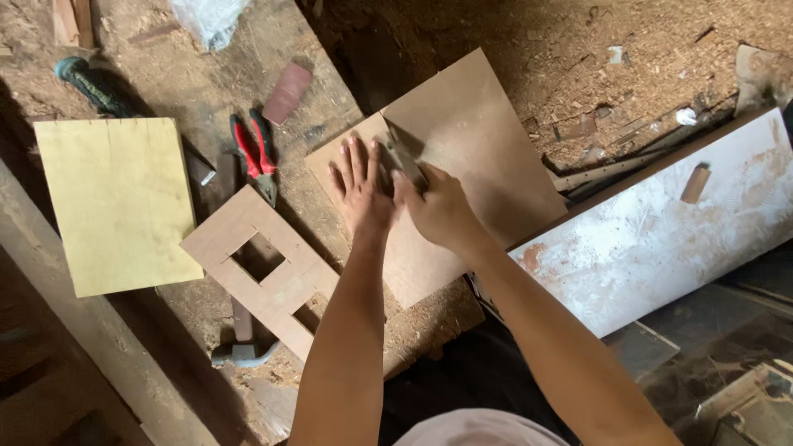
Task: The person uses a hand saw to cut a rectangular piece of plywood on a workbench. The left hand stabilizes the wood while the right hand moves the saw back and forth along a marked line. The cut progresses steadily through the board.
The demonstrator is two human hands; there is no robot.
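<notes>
Plywood panel (487, 165) is pinned flat by spread left hand (361, 186); right hand (438, 211), gripping small plane (405, 157), should be kept level.

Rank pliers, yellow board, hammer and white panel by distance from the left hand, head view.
From the left hand, flat on the brown board:
1. Red-handled pliers, just to its left.
2. Hammer, lower left, below the cut-out wooden frame.
3. Yellow board, far left, and white panel, right: too close to call.
</notes>
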